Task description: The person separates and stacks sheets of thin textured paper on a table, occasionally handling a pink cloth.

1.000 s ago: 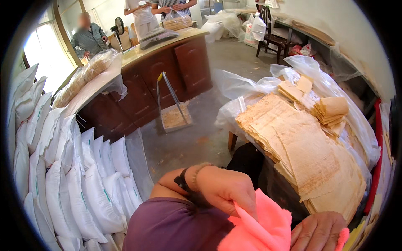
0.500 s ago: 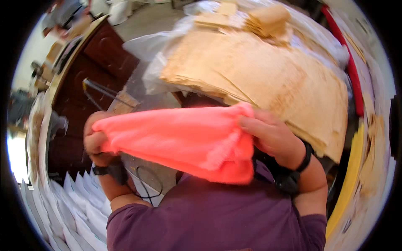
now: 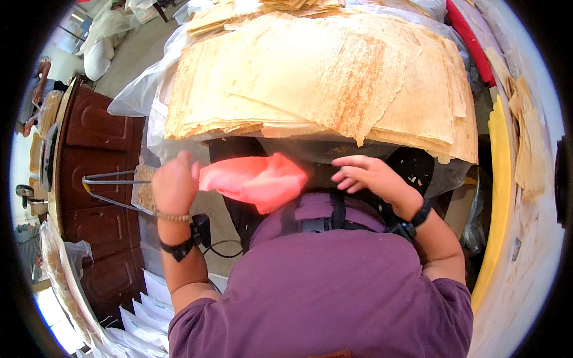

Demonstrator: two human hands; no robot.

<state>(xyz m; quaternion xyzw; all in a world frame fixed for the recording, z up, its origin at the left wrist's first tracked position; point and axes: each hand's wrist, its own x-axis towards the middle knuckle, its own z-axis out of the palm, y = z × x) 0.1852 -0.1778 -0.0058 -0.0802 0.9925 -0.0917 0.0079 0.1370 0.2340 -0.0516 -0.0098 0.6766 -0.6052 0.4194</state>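
Note:
A bright coral-pink cloth [image 3: 253,181] hangs crumpled in front of my waist, blurred by motion. My left hand [image 3: 174,184] is closed on its left end, and a beaded bracelet and a dark band circle that wrist. The cloth's right end is loose. To the right of it, apart from the cloth, my right hand [image 3: 373,181] is held in the air with fingers stretched out and nothing in them. Just beyond both hands lies the near edge of a stack of large tan, brown-stained sheets [image 3: 322,71].
Clear plastic sheeting [image 3: 140,95] hangs around the stack's left side. At the left stand a dark red-brown panelled cabinet [image 3: 95,128] and a metal-framed tool [image 3: 110,179]. White pointed packets [image 3: 143,316] are lined up at lower left. A yellow strip [image 3: 500,197] runs along the right.
My right hand has let go of the cloth and opened. The cloth, stretched between both hands before, now bunches from my left hand. The stack sits further left and higher in view.

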